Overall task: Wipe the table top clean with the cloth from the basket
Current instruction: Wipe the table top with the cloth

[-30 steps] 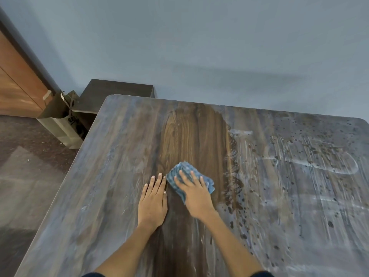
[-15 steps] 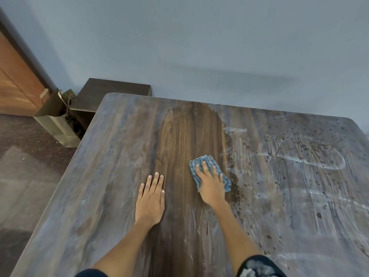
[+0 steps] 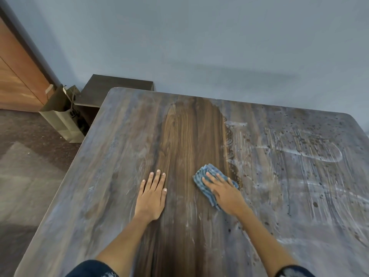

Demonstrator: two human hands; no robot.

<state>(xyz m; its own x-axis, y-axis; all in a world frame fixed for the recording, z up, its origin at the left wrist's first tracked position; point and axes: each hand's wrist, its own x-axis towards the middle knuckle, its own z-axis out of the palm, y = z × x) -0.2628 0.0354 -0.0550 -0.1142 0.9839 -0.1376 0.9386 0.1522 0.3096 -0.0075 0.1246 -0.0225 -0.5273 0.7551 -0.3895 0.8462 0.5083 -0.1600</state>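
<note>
a: where was the cloth (image 3: 207, 181) at that moment?

b: just right of the frame's centre, bunched up on the table top (image 3: 111, 176). my right hand (image 3: 224, 191) lay on it with fingers spread nearly straight, pressing it flat against the wood rather than curling round it. blue folds stuck out past my fingertips and under the palm's left side.

a: and your other hand?

b: my left hand (image 3: 152, 193) rested flat on the table just left of centre, fingers straight and close together, holding nothing. it sat apart from the cloth, with a strip of bare wood between them.

a: how did the surface look?

b: a dark brown band (image 3: 191, 136) ran up the middle of the frame, showing clean grain. the cloth sat at that band's right edge. to the right, the top was grey and filmy, with white streaks (image 3: 311, 154) and dark specks (image 3: 315, 204). the left side looked dull grey too.

a: anything off the table?

b: in the upper left of the frame, a paper bag (image 3: 58, 116) stood on the floor beside a low dark cabinet (image 3: 115, 86).
</note>
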